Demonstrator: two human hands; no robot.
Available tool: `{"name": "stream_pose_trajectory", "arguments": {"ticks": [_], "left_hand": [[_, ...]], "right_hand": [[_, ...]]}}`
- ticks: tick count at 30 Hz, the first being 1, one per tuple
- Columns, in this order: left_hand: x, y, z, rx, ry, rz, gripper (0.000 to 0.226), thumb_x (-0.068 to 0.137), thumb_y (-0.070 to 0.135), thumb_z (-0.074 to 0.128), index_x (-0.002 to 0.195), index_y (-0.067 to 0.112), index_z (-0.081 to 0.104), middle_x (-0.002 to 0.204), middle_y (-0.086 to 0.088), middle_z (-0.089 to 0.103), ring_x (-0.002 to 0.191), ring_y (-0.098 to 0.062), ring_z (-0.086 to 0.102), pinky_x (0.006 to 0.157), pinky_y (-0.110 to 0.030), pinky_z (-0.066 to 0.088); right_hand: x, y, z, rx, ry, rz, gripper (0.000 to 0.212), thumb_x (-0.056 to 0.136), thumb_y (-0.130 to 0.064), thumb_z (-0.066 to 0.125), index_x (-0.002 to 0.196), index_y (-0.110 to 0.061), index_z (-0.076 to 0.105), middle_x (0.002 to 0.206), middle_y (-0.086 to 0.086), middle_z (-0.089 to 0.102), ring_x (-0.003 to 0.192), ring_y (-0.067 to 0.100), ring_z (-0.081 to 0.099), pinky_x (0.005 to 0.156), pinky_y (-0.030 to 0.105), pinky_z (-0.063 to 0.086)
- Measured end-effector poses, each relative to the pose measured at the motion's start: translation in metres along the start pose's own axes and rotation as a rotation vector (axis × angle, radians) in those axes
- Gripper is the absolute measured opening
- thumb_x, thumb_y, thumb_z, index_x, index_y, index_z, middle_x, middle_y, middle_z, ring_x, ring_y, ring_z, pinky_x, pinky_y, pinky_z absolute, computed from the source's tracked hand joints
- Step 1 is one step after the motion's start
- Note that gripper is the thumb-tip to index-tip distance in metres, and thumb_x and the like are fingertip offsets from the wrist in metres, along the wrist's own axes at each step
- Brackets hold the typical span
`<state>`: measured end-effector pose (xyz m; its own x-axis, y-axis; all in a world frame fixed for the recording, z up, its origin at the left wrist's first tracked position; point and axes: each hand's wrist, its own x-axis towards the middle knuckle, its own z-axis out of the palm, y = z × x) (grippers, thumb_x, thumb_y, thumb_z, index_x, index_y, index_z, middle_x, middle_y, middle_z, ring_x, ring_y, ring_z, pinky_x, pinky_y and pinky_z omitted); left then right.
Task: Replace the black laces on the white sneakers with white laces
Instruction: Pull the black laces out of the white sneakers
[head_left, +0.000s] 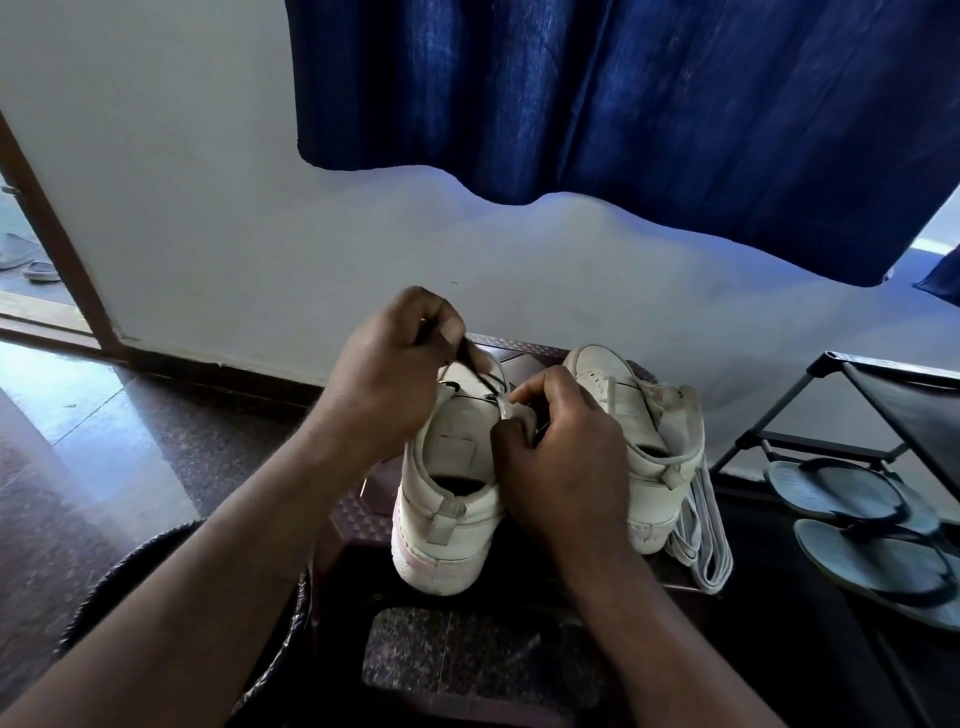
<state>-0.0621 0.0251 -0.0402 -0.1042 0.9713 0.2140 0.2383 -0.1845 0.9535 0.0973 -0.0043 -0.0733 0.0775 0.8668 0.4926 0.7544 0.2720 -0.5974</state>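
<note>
Two white sneakers stand heel-first toward me on a dark brown stool (358, 514). The left sneaker (447, 499) has a black lace (480, 376) threaded through its upper eyelets. My left hand (395, 374) pinches an end of that black lace and holds it up above the shoe. My right hand (561, 447) grips the tongue and eyelet edge of the same sneaker. The right sneaker (644, 415) stands beside it with no lace visible. White laces (701, 540) lie bundled against its outer side.
A white wall and a blue curtain (623, 104) are straight ahead. A black shoe rack (883, 405) stands at the right with grey flip-flops (862, 525) in front of it. A dark round bin (187, 587) sits at my lower left. A doorway opens at far left.
</note>
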Motion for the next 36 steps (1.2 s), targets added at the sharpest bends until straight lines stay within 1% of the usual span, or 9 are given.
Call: {"name": "stream_pose_trajectory", "arguments": {"ticks": [3,7,16,20,24,27,30,33,36], "left_hand": [[-0.001,0.004,-0.005,0.190,0.117,0.032,0.011,0.096,0.022,0.060,0.088,0.029,0.064,0.071,0.006,0.070,0.066,-0.016,0.060,0.066,-0.033,0.046],[-0.007,0.004,-0.004,0.714,0.004,0.066,0.015,0.085,0.055,0.073,0.090,0.041,0.074,0.085,0.011,0.068,0.083,-0.016,0.065,0.072,-0.031,0.052],[0.003,-0.003,-0.002,0.527,-0.002,0.085,0.012,0.103,0.027,0.056,0.096,0.029,0.065,0.092,0.013,0.065,0.085,-0.014,0.059,0.067,-0.028,0.040],[0.000,-0.002,-0.001,0.774,-0.153,0.114,0.027,0.086,0.053,0.069,0.109,0.039,0.071,0.109,0.015,0.063,0.101,-0.013,0.064,0.080,-0.029,0.049],[0.000,0.000,0.002,0.931,-0.120,0.121,0.016,0.087,0.041,0.068,0.101,0.045,0.075,0.121,0.011,0.059,0.104,-0.022,0.066,0.085,-0.036,0.055],[0.003,-0.003,0.008,0.795,-0.040,0.169,0.007,0.094,0.032,0.066,0.091,0.034,0.072,0.112,0.015,0.068,0.100,-0.017,0.066,0.081,-0.036,0.055],[0.004,-0.005,0.011,0.127,-0.085,0.027,0.011,0.097,0.030,0.067,0.089,0.022,0.067,0.104,0.013,0.079,0.096,-0.016,0.069,0.089,-0.042,0.054],[0.004,-0.007,0.005,-0.312,0.038,-0.124,0.021,0.079,0.042,0.070,0.081,0.021,0.067,0.074,0.002,0.073,0.070,-0.026,0.057,0.071,-0.044,0.044],[0.008,-0.008,-0.003,-0.070,0.143,-0.043,0.018,0.080,0.040,0.077,0.080,0.026,0.067,0.069,0.004,0.069,0.064,-0.023,0.060,0.063,-0.041,0.046]], "right_hand": [[0.000,0.000,0.001,-0.001,-0.005,0.003,0.015,0.079,-0.025,0.062,0.093,-0.028,0.060,0.086,-0.007,0.067,0.074,0.015,0.060,0.061,0.033,0.047],[0.000,0.001,0.003,-0.002,0.010,-0.003,0.015,0.077,-0.030,0.059,0.092,-0.029,0.060,0.087,-0.006,0.068,0.075,0.019,0.062,0.063,0.035,0.049],[0.000,0.000,0.003,0.000,0.011,-0.014,0.017,0.078,-0.031,0.059,0.094,-0.026,0.061,0.089,-0.005,0.068,0.077,0.020,0.062,0.063,0.036,0.049],[0.000,0.000,0.004,-0.009,0.018,-0.017,0.014,0.083,-0.029,0.066,0.095,-0.025,0.062,0.089,-0.004,0.069,0.076,0.021,0.063,0.062,0.034,0.048],[0.000,0.000,0.004,0.016,0.007,-0.010,0.014,0.082,-0.029,0.066,0.095,-0.025,0.061,0.089,-0.005,0.068,0.076,0.020,0.063,0.063,0.036,0.050],[0.000,0.001,0.004,0.020,-0.001,-0.013,0.018,0.078,-0.031,0.059,0.095,-0.025,0.061,0.090,-0.005,0.068,0.078,0.020,0.062,0.062,0.033,0.045],[0.000,0.001,0.002,0.019,-0.003,-0.015,0.020,0.077,-0.032,0.054,0.094,-0.025,0.059,0.089,-0.003,0.067,0.077,0.020,0.060,0.061,0.031,0.041],[0.000,0.000,0.002,0.038,0.000,-0.008,0.018,0.076,-0.031,0.056,0.093,-0.026,0.061,0.087,-0.006,0.067,0.076,0.016,0.060,0.062,0.032,0.045],[0.000,0.001,0.004,0.038,0.007,-0.007,0.016,0.077,-0.029,0.057,0.092,-0.027,0.061,0.087,-0.006,0.067,0.074,0.016,0.060,0.061,0.032,0.046]]}}
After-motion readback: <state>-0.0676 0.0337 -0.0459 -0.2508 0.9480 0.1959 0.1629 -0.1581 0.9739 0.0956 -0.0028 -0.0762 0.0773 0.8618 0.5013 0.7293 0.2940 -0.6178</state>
